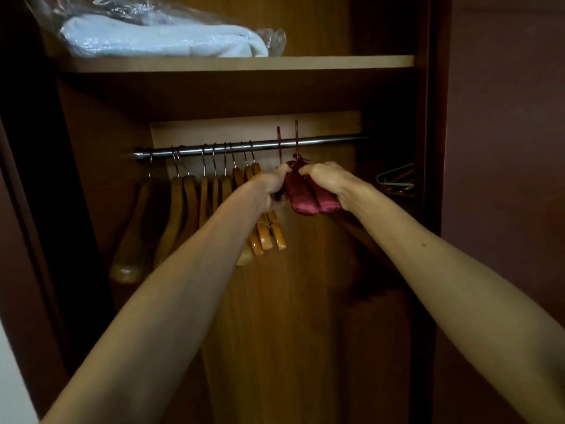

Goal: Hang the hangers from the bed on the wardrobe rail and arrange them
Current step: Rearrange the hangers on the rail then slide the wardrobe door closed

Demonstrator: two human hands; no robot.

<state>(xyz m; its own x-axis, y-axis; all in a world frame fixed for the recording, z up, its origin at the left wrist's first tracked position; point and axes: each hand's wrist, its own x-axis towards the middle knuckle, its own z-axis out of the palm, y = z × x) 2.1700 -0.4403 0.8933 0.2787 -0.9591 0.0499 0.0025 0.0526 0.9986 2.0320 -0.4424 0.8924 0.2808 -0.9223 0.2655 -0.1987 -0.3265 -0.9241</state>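
A metal wardrobe rail [321, 141] runs across the open wardrobe. Several wooden hangers [189, 197] hang from its left half by metal hooks. Two padded maroon satin hangers [308, 197] hang near the middle of the rail by red-wrapped hooks [296, 136]. My left hand [273, 186] grips the left side of the maroon hangers, its fingers curled round them. My right hand [328, 182] grips their right side just below the hooks. Parts of the maroon hangers are hidden behind both hands.
A shelf [275, 63] above the rail carries folded white bedding in a plastic bag [165, 35]. Thin wire hangers [396, 179] sit at the far right inside the wardrobe. The rail's right part is bare. Dark wardrobe sides frame the opening.
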